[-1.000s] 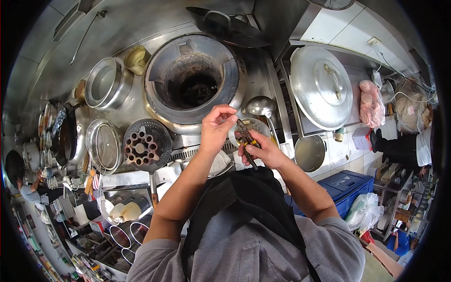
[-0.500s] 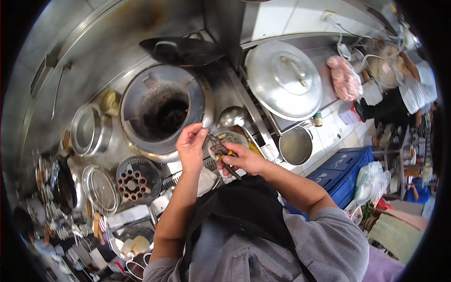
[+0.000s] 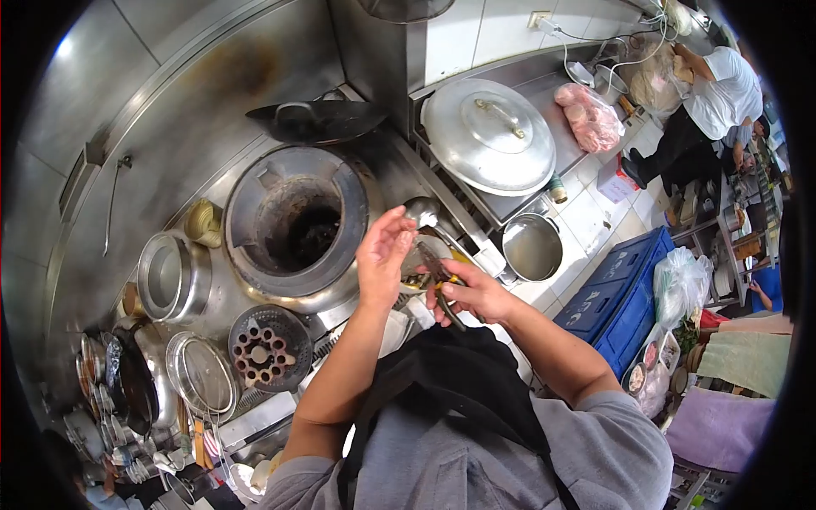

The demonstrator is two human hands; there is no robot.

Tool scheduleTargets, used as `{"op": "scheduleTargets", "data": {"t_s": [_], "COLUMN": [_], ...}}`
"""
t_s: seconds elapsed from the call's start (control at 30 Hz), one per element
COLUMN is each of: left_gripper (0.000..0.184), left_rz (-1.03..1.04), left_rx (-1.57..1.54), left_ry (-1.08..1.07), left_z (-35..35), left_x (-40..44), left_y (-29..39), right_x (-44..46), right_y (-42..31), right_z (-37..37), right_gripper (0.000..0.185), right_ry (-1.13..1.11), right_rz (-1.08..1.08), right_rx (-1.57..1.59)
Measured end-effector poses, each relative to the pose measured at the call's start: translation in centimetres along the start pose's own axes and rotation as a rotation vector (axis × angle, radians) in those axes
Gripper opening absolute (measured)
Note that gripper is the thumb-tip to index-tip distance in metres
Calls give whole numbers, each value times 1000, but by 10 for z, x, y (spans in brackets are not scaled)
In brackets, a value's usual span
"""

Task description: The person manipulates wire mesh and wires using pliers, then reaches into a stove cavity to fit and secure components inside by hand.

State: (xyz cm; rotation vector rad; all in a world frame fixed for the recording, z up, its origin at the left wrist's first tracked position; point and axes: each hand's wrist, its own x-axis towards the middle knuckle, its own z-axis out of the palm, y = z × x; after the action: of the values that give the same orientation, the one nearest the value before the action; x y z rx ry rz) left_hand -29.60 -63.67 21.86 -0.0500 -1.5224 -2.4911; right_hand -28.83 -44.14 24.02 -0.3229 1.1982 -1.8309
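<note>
Yellow-trimmed pliers (image 3: 439,273) in R hand (image 3: 478,296), L hand (image 3: 384,257) nr ladle (image 3: 423,209).

At centre, the pliers (image 3: 433,265) show dull metal; the lid (image 3: 489,140) at 1 o'clock, smooth, glossy metal; the crate (image 3: 608,297) at 3, plastic; the burner (image 3: 263,204) at 10, rough metal.

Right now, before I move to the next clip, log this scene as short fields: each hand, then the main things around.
Right hand: gripping pliers
Left hand: raised beside the pliers' tip; whether it holds something small is unclear
Burner: round, uncovered, beyond the hands
Wok: black, tilted, beyond the burner
Ladle: metal, right of the burner
Lid: large, metal, right of the ladle
Crate: blue, right side
</note>
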Motion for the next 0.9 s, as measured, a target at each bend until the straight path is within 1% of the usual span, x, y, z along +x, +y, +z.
{"op": "scheduleTargets", "data": {"t_s": [0.03, 0.1, 0.2, 0.23, 0.27, 0.37, 0.47, 0.63, 0.67, 0.73, 0.8, 0.83, 0.9], "left_gripper": [35, 41, 39, 31, 31, 11, 10, 10, 11, 11, 10, 10, 10], "left_rz": [5, -119, -136, -125, -127, -121, -89, 16, 30, 8, 70, 85, 138], "left_rx": [-1, -73, -124, -107, -117, -182, -159, -17, 14, -26, -48, -41, 35], "left_ry": [5, -87, -121, -106, -106, -141, -135, -54, -22, 59, 142, 170, 265], "left_z": [-6, -15, -25, -28, -31, -38, -41, -45, -45, -42, -44, -45, -45], "left_x": [-6, -17, -37, -43, -50, -63, -71, -78, -80, -85, -85, -85, -86], "left_y": [6, 13, 18, 16, 16, 21, 31, 32, 31, 28, 16, 9, -1], "right_x": [-5, -9, -16, -17, -18, -23, -23, -21, -19, -16, -13, -12, -10], "right_y": [1, 5, 18, 23, 26, 31, 36, 37, 39, 43, 47, 51, 51], "right_z": [10, 28, 47, 52, 57, 70, 75, 79, 78, 71, 60, 53, 43], "right_gripper": [43, 45, 48, 49, 50, 50, 50, 51, 50, 51, 56, 56, 57], "right_ry": [-4, 0, 26, 25, 23, 29, -18, -43, -51, -61, -75, -80, -110], "right_rz": [-12, -22, -25, -31, -39, -21, -36, -12, -2, 22, 54, 78, 124], "right_rx": [0, -6, -54, -51, -48, -47, -61, -75, -72, -66, -95, -84, -83]}}
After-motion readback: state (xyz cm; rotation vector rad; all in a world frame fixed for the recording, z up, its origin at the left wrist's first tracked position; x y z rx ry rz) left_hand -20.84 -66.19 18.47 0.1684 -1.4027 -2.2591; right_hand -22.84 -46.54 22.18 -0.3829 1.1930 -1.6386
